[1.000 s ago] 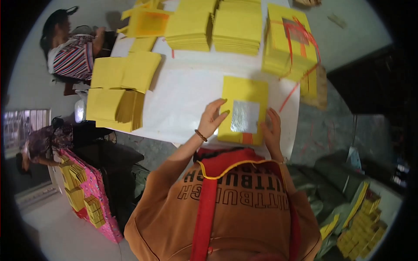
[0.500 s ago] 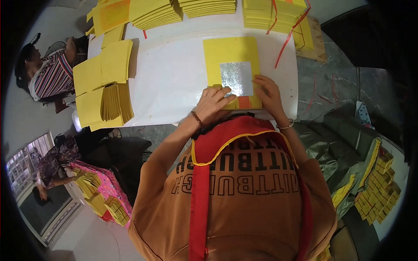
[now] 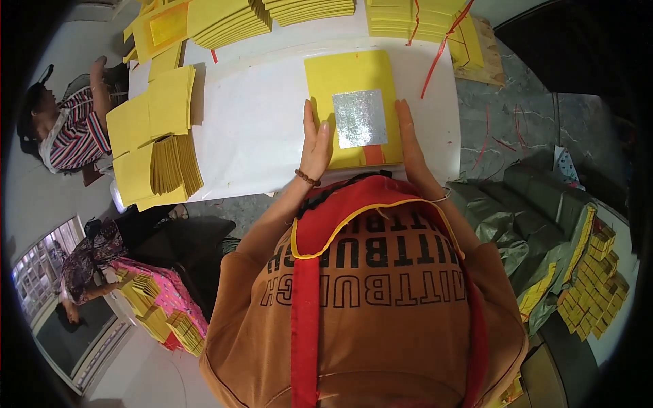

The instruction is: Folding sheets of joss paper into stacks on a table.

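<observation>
A stack of yellow paper sheets (image 3: 348,73) lies on the white table before me. On its top sheet are a silver foil square (image 3: 360,119) and, below that, a small orange patch (image 3: 373,155). My left hand (image 3: 315,144) stands upright along the stack's left side, fingers stretched out, thumb near the foil. Against the right side rests my right hand (image 3: 410,139), its fingers also straight and partly seen edge-on. The stack sits between the two palms, and neither hand wraps round it.
Fanned yellow paper stacks (image 3: 151,109) line the table's left side, more bundles (image 3: 228,20) the far edge. A red ribbon (image 3: 435,68) hangs over bundles at the far right. One person (image 3: 75,122) sits at the left; another (image 3: 92,262) works behind. Tied bundles (image 3: 592,285) lie lower right.
My left hand has moved off the top of the sheets to their left side. My right hand's fingers have straightened along the right side. The view has shifted slightly.
</observation>
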`<state>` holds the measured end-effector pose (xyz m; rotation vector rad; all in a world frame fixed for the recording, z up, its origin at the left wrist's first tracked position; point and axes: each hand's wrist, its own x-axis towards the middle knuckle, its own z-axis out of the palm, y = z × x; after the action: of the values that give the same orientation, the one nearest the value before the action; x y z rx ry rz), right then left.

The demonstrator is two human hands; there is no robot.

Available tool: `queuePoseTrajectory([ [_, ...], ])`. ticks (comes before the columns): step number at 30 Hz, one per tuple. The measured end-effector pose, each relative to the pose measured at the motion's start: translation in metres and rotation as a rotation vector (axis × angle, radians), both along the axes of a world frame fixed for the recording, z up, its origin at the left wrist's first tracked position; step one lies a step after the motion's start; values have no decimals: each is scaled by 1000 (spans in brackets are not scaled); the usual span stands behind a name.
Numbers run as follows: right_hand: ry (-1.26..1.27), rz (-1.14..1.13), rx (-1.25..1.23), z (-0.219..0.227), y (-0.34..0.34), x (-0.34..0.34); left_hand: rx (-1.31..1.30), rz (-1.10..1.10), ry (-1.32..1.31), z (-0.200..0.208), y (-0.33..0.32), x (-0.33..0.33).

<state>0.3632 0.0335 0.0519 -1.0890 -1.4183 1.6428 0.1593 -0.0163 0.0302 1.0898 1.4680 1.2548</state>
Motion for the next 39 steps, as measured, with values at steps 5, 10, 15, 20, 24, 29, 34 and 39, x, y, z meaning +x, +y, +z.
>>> queuePoseTrajectory([
  [5, 57, 3, 25, 6, -6, 1, 1, -1, 97, 3, 0, 1],
  [10, 103, -62, -63, -8, -5, 5, 5, 55, 279, 7, 1, 4],
  [15, 6, -80, 35, -3, -2, 20, 379, -231, 914, 32, 0, 3],
  [20, -91, -34, 103, -21, -1, 28, 416, -534, 1027, 39, 1, 10],
  [24, -26, -51, -41, -21, 2, 27, 443, -581, 1097, 45, 2, 11],
  [29, -5, -59, -72, -25, 4, 28, 517, -601, 1176, 41, 0, 14],
  [34, -22, -43, -95, -26, 3, 28, 525, -637, 1168, 44, 2, 11],
  [39, -12, -38, -83, -27, 4, 29, 549, -626, 1202, 38, 0, 12],
])
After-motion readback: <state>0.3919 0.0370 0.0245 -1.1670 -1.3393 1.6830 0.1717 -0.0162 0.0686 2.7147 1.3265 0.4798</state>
